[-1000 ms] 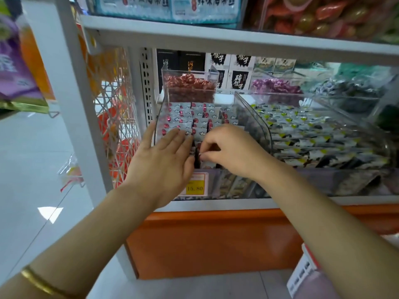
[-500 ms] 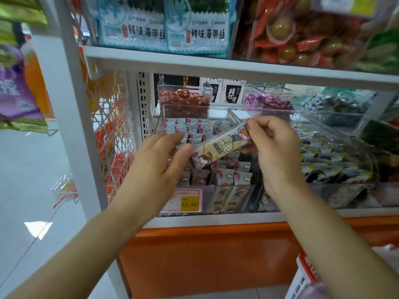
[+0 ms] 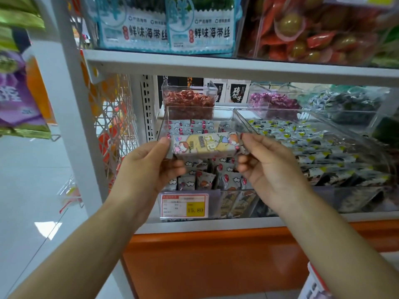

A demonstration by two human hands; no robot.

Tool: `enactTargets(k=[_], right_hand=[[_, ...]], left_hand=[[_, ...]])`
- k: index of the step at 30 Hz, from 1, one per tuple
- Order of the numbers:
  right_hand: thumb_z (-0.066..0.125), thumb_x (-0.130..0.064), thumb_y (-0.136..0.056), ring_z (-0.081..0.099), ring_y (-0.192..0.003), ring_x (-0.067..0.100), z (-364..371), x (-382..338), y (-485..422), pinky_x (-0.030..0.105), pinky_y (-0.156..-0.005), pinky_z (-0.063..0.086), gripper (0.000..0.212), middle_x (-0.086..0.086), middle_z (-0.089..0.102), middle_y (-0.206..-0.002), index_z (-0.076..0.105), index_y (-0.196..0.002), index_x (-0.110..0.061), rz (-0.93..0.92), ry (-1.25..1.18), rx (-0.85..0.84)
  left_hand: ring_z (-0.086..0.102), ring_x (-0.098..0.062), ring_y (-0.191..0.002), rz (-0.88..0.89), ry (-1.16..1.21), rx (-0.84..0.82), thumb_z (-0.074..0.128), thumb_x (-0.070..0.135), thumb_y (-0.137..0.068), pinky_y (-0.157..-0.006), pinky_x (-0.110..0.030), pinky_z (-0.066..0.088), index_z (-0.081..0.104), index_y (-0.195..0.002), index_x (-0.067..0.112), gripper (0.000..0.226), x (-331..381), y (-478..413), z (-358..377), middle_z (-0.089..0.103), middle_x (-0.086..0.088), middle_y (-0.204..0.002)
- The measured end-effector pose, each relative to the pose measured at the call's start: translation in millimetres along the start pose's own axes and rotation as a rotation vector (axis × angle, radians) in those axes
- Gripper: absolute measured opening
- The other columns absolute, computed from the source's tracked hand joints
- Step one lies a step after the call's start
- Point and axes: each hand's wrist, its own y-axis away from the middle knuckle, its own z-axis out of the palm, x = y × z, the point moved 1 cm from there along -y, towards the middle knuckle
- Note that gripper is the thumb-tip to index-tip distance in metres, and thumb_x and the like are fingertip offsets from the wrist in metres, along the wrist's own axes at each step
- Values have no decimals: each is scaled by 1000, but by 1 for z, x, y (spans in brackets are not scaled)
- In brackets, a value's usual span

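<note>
While left grip (image 3: 149, 169) and right grip (image 3: 269, 169) each pinch one end of the snack pack (image 3: 205, 144), held level between them above the bin (image 3: 162, 128), we judge inspection underway; next, release one end.

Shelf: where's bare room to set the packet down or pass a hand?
White shelf strip between the red-candy bin and the left front bin. That bin and the right front bin are packed. Passage: above their rims, under the upper shelf.

Snack pkt (image 3: 206, 144), cartoon print, yellow/white, level, pinched at both ends, above bin
</note>
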Motion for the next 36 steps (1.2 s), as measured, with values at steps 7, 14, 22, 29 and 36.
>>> enactTargets(k=[7, 14, 22, 29, 36], right_hand=[[66, -11, -63, 49, -38, 7, 1, -2, -2, 14, -35, 41, 9, 2, 52, -49, 61, -69, -5, 286, -384, -32], [59, -3, -66, 50, -39, 9, -1, -2, -2, 15, -35, 41, 18, 7, 53, -55, 62, -82, 6, 438, -487, -43], [59, -3, -78, 50, -42, 8, -1, -1, -1, 17, -36, 41, 11, 5, 53, -55, 64, -85, 5, 322, -306, -42], [50, -12, -93, 67, -56, 17, -5, -2, 2, 22, -42, 49, 15, 6, 70, -73, 63, -100, -8, 95, 16, -121], [48, 6, -91, 65, -71, 9, -10, -6, 2, 25, -56, 55, 28, 4, 63, -90, 68, -91, -14, -195, 280, -147]], left_hand=[[40, -13, -41, 294, -664, 70, 45, 28, -94, -39, -20, 36, 49, -63, 3, 40, 7, 3, 2, 47, -7, -49], [31, -6, -38, -138, -1, -72, 42, 17, -97, -29, -15, 26, 43, -66, 12, 31, 6, -4, 2, 39, 2, -54], [39, -2, -36, -357, 473, -146, 42, 21, -96, -30, -12, 33, 49, -67, 13, 31, 6, -1, 8, 44, 4, -55], [46, -7, -45, -60, 30, -105, 48, 25, -93, -38, -15, 41, 52, -69, 11, 27, 8, -1, 7, 50, 1, -56], [60, -11, -57, 3, -52, -175, 59, 29, -75, -50, -16, 51, 59, -97, 1, 36, 12, -1, 1, 63, -9, -76]])
